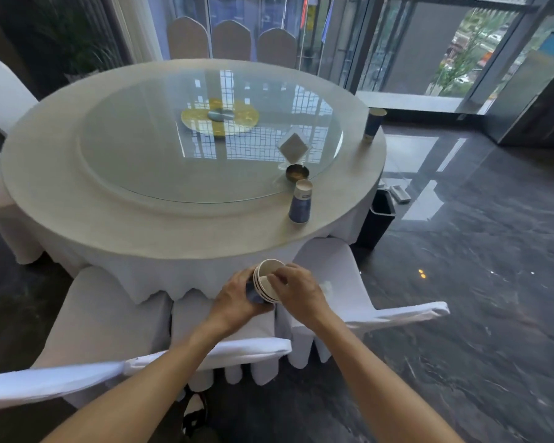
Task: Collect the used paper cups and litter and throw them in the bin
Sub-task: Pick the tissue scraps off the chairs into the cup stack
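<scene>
Beyond the table's rim (186, 251) both hands — left (234, 302), right (298, 292) — clasp stacked cups (266, 282).

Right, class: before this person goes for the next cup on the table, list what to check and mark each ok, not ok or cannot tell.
1. Cup stack gripped by left hand: ok.
2. Right hand free to reach: not ok, fingers at the stack's rim.
3. Near cup upright: ok.
4. Far cup upright: ok.
5. Cups on the table empty: cannot tell.
6. Bin open beside the table: ok.
</scene>
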